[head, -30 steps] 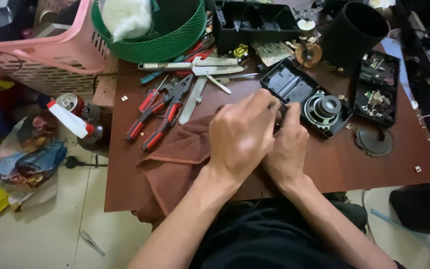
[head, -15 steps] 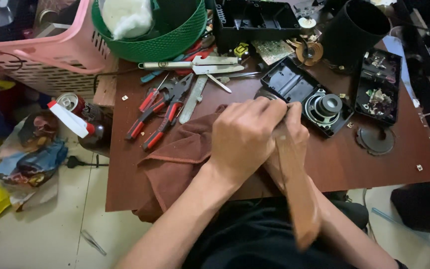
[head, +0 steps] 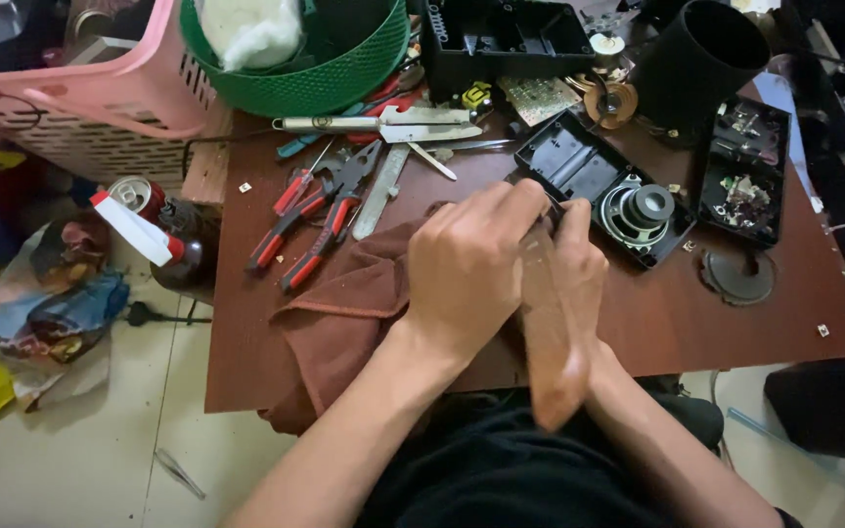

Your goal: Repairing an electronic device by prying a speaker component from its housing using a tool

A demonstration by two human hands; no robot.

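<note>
My left hand (head: 466, 269) and my right hand (head: 579, 264) are pressed together above the middle of the brown table (head: 726, 332). Between them runs a long brown-handled tool (head: 550, 352), blurred, with its handle end pointing back at my body. My left fingers curl over its top end; its tip is hidden. My right hand lies behind the handle, and its grip is hidden. Just beyond my fingers lies an open black case (head: 569, 161) with a round speaker (head: 643, 207). A brown cloth (head: 344, 313) lies under my left wrist and hangs over the table's front edge.
Red-handled pliers (head: 315, 210) and metal tools lie to the left. Behind them stand a green basket (head: 344, 83), a pink basket (head: 100, 88) and a black cylinder (head: 696, 49). A black tray of parts (head: 745, 171) and a dark disc (head: 738, 277) sit to the right. A can (head: 134, 191) stands off the left edge.
The brown handle, unseen a second ago, has swung into view between my hands and now points toward my body. My hands stay at the same spot by the speaker case.
</note>
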